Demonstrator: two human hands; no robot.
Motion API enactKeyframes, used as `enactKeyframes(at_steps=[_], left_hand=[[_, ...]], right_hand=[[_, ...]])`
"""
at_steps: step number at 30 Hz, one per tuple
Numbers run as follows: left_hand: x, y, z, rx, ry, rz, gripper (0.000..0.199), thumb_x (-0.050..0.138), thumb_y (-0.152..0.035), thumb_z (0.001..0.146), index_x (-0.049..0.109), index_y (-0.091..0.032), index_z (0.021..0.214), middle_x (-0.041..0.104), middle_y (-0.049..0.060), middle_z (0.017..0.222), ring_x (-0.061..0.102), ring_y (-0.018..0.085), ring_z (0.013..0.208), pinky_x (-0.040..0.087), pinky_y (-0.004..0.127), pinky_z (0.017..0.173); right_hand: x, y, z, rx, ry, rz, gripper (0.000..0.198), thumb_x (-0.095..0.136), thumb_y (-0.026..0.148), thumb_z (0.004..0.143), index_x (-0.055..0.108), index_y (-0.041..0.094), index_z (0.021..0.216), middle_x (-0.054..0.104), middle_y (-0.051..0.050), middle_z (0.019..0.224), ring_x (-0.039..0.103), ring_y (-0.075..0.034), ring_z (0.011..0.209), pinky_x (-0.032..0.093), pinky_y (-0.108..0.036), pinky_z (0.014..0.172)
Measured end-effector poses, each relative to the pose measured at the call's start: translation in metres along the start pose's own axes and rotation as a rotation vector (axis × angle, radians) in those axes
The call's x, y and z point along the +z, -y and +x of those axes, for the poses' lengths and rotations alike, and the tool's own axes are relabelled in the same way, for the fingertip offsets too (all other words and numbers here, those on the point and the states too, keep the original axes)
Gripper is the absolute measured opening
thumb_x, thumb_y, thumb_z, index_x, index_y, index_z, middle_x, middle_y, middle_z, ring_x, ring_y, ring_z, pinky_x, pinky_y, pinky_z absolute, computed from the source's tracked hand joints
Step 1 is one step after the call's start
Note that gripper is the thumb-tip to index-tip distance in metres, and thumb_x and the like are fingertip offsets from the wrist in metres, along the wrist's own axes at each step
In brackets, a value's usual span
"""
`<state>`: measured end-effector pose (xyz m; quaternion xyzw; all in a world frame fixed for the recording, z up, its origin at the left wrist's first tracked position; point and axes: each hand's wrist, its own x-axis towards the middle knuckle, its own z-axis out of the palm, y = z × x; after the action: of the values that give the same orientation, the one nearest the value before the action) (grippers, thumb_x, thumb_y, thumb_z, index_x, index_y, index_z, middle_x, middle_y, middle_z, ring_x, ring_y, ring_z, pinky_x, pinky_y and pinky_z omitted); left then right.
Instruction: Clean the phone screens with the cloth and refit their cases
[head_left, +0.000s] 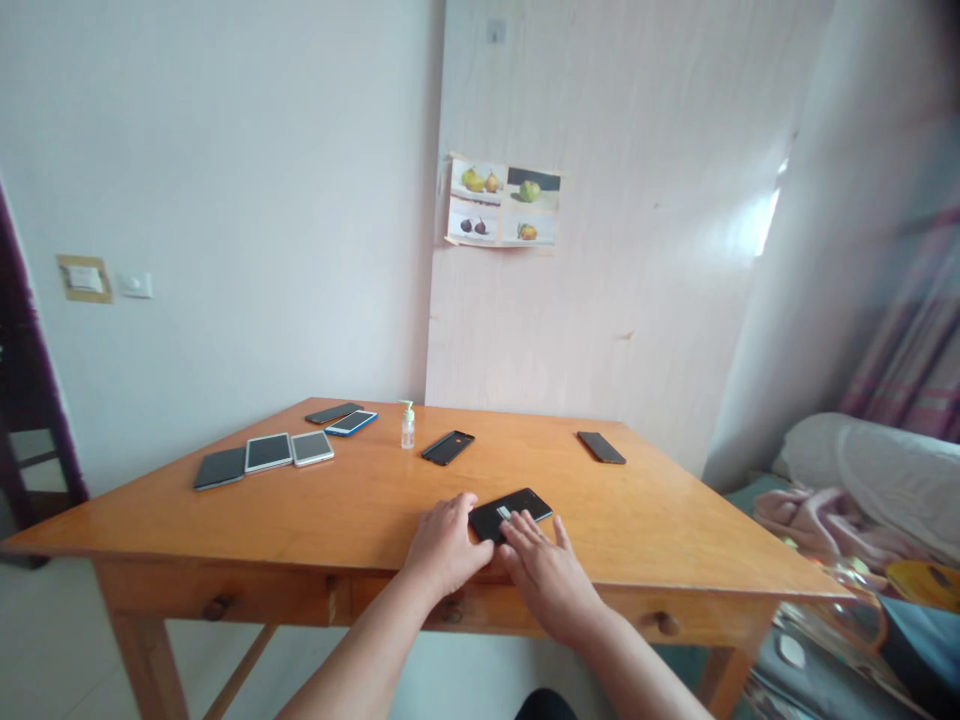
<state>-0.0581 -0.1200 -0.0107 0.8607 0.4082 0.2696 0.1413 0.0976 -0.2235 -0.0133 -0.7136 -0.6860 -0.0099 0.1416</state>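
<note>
A black phone [517,506] lies flat near the front edge of the wooden table [360,500]. My left hand [444,548] rests on the table with its fingers against the phone's left end. My right hand [546,570] lies flat beside it, fingertips pressing a small pale piece [504,513] on the phone's surface. Neither hand has lifted the phone.
Several phones lie in a row at the far left [266,453], with two more [341,417] behind them. A small sanitizer bottle [407,425], a black phone [448,447] and another dark phone [601,447] sit further back. A bed with bedding [862,500] stands at the right.
</note>
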Motion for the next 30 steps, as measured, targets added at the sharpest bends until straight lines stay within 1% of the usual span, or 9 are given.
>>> enactKeyframes(at_steps=[3,5,8,10,15,17,23,28,30], left_hand=[[0.000,0.000,0.000,-0.014,0.008,0.000,0.052,0.064,-0.035,0.074,0.052,-0.020,0.123,0.064,0.010,0.122,0.056,0.025,0.117,0.039,0.033,0.098],[-0.001,0.000,-0.001,-0.008,0.004,0.007,0.053,0.065,-0.035,0.073,0.052,-0.020,0.123,0.064,0.009,0.121,0.056,0.025,0.116,0.040,0.033,0.098],[-0.002,-0.001,-0.001,-0.011,-0.001,0.019,0.056,0.065,-0.033,0.071,0.052,-0.021,0.124,0.065,0.009,0.120,0.056,0.026,0.115,0.039,0.034,0.098],[-0.002,-0.002,0.000,-0.027,0.007,0.018,0.060,0.065,-0.033,0.070,0.050,-0.021,0.127,0.064,0.009,0.122,0.055,0.027,0.117,0.038,0.034,0.100],[-0.001,0.000,-0.001,-0.044,0.041,-0.036,0.067,0.065,-0.032,0.071,0.044,-0.020,0.133,0.061,0.010,0.129,0.052,0.026,0.122,0.035,0.034,0.104],[-0.001,0.000,-0.001,-0.038,0.035,-0.043,0.066,0.065,-0.034,0.072,0.044,-0.020,0.133,0.061,0.011,0.129,0.053,0.026,0.122,0.035,0.035,0.104],[0.000,-0.001,0.000,-0.019,0.018,-0.017,0.070,0.065,-0.034,0.070,0.042,-0.019,0.135,0.062,0.011,0.127,0.054,0.028,0.120,0.036,0.036,0.103],[0.000,0.000,-0.001,-0.051,0.034,-0.050,0.066,0.057,-0.031,0.079,0.037,-0.017,0.140,0.063,0.012,0.126,0.053,0.027,0.121,0.035,0.035,0.103],[0.002,0.001,0.000,-0.049,0.029,-0.049,0.065,0.055,-0.031,0.081,0.035,-0.017,0.141,0.063,0.012,0.126,0.053,0.026,0.120,0.035,0.035,0.103]], right_hand=[[0.001,0.009,0.001,-0.114,0.031,0.053,0.055,0.014,0.046,0.101,0.045,0.026,0.143,0.039,-0.007,0.152,0.026,-0.021,0.144,0.007,-0.053,0.117],[-0.003,-0.002,0.008,-0.023,0.030,0.031,0.053,0.015,0.044,0.101,0.046,0.028,0.141,0.041,-0.007,0.151,0.030,-0.021,0.143,0.006,-0.057,0.116],[-0.010,-0.022,0.019,0.229,0.014,-0.048,0.052,0.018,0.041,0.101,0.047,0.025,0.141,0.041,-0.011,0.151,0.032,-0.025,0.142,0.009,-0.063,0.112],[-0.012,-0.022,0.021,0.272,0.017,-0.077,0.051,0.020,0.041,0.100,0.048,0.023,0.140,0.040,-0.013,0.151,0.032,-0.028,0.142,0.010,-0.065,0.111],[-0.006,0.008,0.015,-0.135,0.069,0.065,0.055,0.016,0.045,0.101,0.047,0.024,0.141,0.040,-0.010,0.151,0.029,-0.023,0.143,0.011,-0.056,0.116],[-0.006,0.007,0.018,-0.165,0.095,0.095,0.055,0.013,0.045,0.101,0.047,0.027,0.141,0.042,-0.007,0.150,0.030,-0.022,0.143,0.010,-0.057,0.115],[-0.012,-0.017,0.038,0.186,0.039,-0.048,0.053,0.016,0.044,0.101,0.050,0.026,0.138,0.042,-0.010,0.150,0.032,-0.030,0.141,0.010,-0.074,0.106],[-0.007,0.013,0.037,-0.169,0.127,0.058,0.050,0.015,0.043,0.102,0.052,0.033,0.134,0.042,-0.005,0.151,0.032,-0.027,0.141,0.009,-0.071,0.109],[-0.006,0.018,0.040,-0.229,0.141,0.075,0.048,0.017,0.042,0.102,0.053,0.034,0.132,0.044,-0.004,0.150,0.033,-0.027,0.141,0.008,-0.071,0.109]])
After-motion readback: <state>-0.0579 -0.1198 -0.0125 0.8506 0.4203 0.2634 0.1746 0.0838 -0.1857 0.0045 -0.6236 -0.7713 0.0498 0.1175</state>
